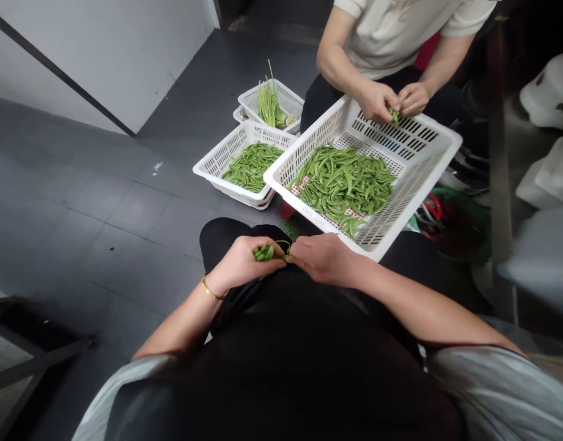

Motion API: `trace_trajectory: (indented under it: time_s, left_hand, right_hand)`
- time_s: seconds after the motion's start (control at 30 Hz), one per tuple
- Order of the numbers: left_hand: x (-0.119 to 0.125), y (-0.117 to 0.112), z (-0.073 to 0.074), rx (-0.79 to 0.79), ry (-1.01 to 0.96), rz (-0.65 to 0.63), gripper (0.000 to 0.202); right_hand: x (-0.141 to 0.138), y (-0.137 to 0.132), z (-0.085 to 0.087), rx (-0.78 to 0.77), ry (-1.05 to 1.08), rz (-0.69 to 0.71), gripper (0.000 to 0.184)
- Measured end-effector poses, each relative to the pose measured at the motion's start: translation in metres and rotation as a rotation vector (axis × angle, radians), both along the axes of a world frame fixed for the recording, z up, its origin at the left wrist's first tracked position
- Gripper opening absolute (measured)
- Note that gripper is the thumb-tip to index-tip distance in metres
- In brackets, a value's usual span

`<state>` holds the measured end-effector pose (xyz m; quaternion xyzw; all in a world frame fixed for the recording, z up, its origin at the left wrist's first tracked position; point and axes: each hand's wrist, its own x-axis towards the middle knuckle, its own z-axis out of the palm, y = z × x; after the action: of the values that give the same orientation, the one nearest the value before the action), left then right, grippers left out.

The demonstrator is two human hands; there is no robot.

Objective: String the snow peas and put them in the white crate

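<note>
Several green pea pods are bunched in my left hand, its fingers closed round them. My right hand meets it fingertip to fingertip over my lap, pinching a thin green strand that loops up between the two hands. The exact grip of the fingertips is partly hidden. Just beyond my right hand stands a large white slotted basket, with a heap of pea pods over its bottom.
A person opposite holds a green pod over the basket's far side. To the left, a smaller white basket holds more pods. Behind it, long green stems lie in another basket. A green container stands at right.
</note>
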<state>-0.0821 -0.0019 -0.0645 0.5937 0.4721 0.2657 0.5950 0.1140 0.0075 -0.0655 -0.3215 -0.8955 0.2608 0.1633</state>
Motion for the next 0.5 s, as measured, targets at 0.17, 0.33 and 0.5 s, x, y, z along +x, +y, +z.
trace_trajectory:
  time_s: [0.17,0.33,0.5]
  left_hand:
    - [0.010,-0.012,-0.002,0.307,0.026,0.145,0.012]
    - [-0.006,0.004,-0.011,0.102,-0.430,0.668,0.011]
    - [-0.034,0.025,-0.006,-0.225,-0.681,0.655,0.014]
  right_hand:
    - [0.000,-0.002,-0.012,-0.734,0.573,-0.165,0.032]
    - [0.023,0.000,-0.020,-0.800,0.496,-0.260,0.036]
    - [0.042,0.009,-0.014,-0.431,-0.196,-0.213,0.039]
